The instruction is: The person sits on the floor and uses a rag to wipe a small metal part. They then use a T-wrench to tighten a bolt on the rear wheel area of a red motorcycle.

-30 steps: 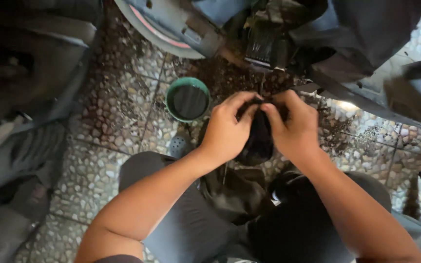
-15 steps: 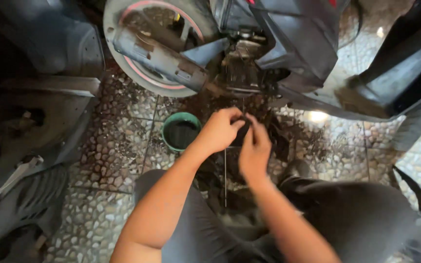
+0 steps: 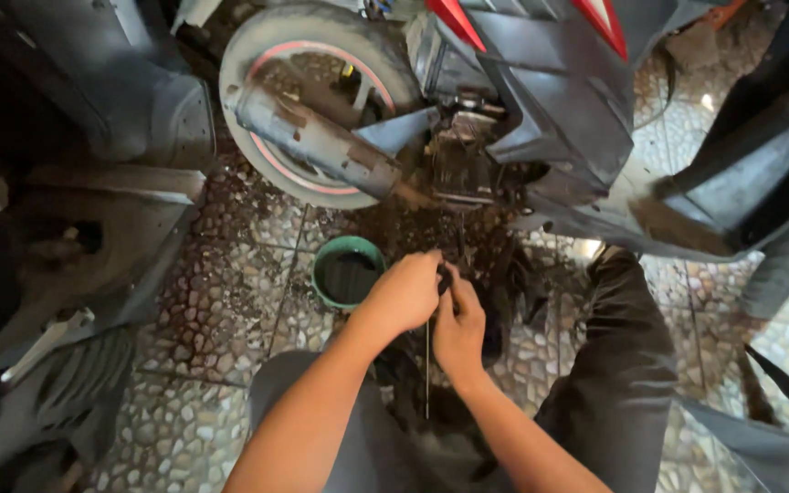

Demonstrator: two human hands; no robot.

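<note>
Between the knees, both hands meet over a small dark part.

Left hand [image 3: 408, 292] is curled shut around the part [image 3: 445, 278], and right hand [image 3: 458, 330] pinches it from below; what the part is cannot be told. A thin rod [image 3: 427, 370] hangs straight down beneath them. Just left of the hands stands a green cup [image 3: 321, 274] of dark liquid on the pebbled floor [image 3: 221, 310]. Beyond it is a scooter's wheel [image 3: 267, 55] and its grey bodywork [image 3: 550, 100].
</note>
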